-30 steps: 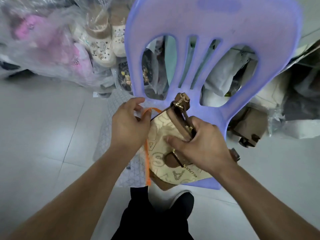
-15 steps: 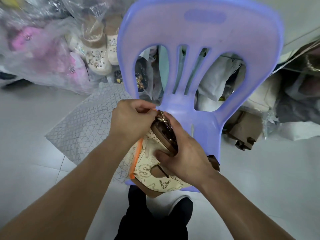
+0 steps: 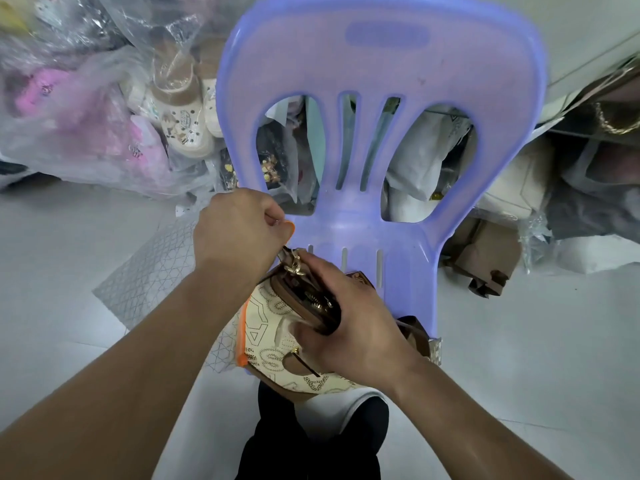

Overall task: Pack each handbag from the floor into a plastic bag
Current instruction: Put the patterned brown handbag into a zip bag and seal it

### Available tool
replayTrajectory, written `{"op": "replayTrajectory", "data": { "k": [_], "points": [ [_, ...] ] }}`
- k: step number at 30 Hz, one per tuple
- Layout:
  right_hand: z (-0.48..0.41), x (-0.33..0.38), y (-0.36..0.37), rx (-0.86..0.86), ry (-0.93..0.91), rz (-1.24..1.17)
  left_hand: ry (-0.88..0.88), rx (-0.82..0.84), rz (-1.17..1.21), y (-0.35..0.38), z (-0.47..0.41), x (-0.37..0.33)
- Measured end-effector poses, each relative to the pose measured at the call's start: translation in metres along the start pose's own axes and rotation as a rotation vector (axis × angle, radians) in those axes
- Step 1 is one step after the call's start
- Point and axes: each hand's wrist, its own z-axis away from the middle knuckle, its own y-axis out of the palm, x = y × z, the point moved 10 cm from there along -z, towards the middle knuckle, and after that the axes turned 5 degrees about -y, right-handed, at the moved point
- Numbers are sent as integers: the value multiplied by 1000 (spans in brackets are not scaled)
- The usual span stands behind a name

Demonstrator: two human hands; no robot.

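A cream handbag (image 3: 266, 348) with brown trim and printed letters lies on the seat of a purple plastic chair (image 3: 381, 98). My right hand (image 3: 349, 323) grips the bag's brown top edge. A clear patterned plastic bag (image 3: 145, 282) with an orange zip strip spreads out to the left, its mouth round the handbag's left side. My left hand (image 3: 239, 230) pinches the orange strip of the plastic bag just above the handbag's gold clasp.
Clear sacks of pink and cream clogs (image 3: 104, 116) pile up at the back left. Wrapped bags and a brown handbag (image 3: 485, 258) lie on the floor behind and to the right of the chair. Grey floor tiles (image 3: 52, 271) stretch to the left. My dark trouser leg (image 3: 311, 445) is below.
My left hand has risen a little with the orange strip. My right hand stays on the handbag's brown top, and the handbag sits deeper against the plastic bag.
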Motion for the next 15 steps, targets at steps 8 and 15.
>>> {"op": "replayTrajectory", "data": {
  "k": [8, 15],
  "points": [
    [-3, 5, 16, 40, -34, 103, 98, 154, -61, 6, 0, -7],
    [-20, 4, 16, 131, 26, 160, 136, 283, -70, 9, -4, 0]
  ]
}}
